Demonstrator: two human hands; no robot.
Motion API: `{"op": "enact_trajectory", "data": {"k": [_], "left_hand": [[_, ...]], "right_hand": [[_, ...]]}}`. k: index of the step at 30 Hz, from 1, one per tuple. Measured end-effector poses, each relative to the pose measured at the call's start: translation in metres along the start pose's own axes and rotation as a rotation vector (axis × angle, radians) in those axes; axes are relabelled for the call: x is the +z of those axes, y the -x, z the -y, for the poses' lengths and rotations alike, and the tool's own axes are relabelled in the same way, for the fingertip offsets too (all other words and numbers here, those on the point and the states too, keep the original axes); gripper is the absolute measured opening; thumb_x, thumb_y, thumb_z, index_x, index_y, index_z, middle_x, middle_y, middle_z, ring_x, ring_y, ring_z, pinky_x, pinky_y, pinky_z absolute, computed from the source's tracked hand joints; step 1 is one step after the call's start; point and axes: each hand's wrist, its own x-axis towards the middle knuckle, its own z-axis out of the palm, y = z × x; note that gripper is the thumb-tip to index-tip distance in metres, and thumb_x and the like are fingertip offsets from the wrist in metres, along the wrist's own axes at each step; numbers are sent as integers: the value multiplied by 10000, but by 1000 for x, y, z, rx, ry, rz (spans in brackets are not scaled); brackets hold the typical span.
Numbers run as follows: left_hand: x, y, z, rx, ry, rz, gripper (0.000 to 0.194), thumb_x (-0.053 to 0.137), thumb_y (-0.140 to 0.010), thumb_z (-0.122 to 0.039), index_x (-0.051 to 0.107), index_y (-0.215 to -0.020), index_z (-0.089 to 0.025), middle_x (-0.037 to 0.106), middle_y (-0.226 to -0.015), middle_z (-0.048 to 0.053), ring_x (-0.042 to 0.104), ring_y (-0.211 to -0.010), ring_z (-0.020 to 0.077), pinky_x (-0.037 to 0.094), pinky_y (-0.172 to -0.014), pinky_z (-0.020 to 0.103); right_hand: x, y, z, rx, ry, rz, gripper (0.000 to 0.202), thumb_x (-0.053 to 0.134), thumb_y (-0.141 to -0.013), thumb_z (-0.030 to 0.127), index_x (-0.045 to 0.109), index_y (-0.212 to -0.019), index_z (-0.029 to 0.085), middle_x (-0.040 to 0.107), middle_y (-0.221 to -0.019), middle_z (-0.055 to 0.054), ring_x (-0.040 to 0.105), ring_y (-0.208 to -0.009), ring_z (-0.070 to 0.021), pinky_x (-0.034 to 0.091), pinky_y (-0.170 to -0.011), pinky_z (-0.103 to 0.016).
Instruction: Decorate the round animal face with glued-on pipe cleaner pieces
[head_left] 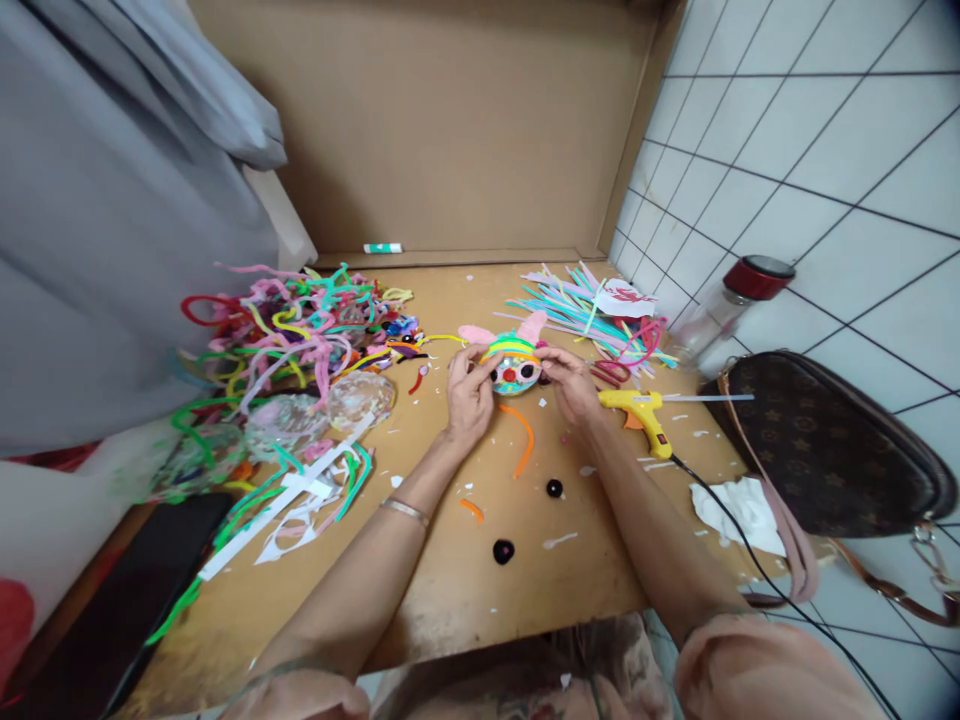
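Note:
A round craft figure (516,375) with pink ears, a red nose, black-and-white eyes and green, yellow and orange bands is held above the middle of the table. My left hand (471,392) pinches its left side near the orange band. On its right side, the fingers of my right hand (570,380) close on the same band. An orange pipe cleaner (523,440) curves just below the figure, and a shorter orange piece (472,510) lies nearer me. Two black fuzzy discs, one small (554,488) and one larger (503,551), rest between my forearms.
Tangled pipe cleaners (292,330) and clear plastic shells (361,402) cover the left. Straight pipe cleaners (562,305) lie at the back right. A yellow glue gun (645,415), tissue (739,515), bottle (709,320) and brown bag (825,440) stand right. A black object (135,610) is at left.

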Motion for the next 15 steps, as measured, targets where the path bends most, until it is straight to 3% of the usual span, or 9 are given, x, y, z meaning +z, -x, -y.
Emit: {"op": "enact_trajectory", "data": {"k": [7,15], "left_hand": [[-2,-1,-1,16,-4,-14,346,447,-986,-302,761,-1128,-271,614,-1174,95,583,-1120,206,478,-999,408],[-1,0,0,35,-11,-21,336,467,-970,-254,762,-1129,-270,603,-1162,90,581,-1120,207,479,-1005,403]], "right_hand": [[1,-2,0,41,-82,-27,304,795,-597,450,679,-777,234,655,-724,20,552,-668,-141,442,-673,-296],[1,-3,-4,17,-66,-65,282,835,-566,411,684,-700,215,660,-718,8,617,-745,-161,499,-748,-316]]}}
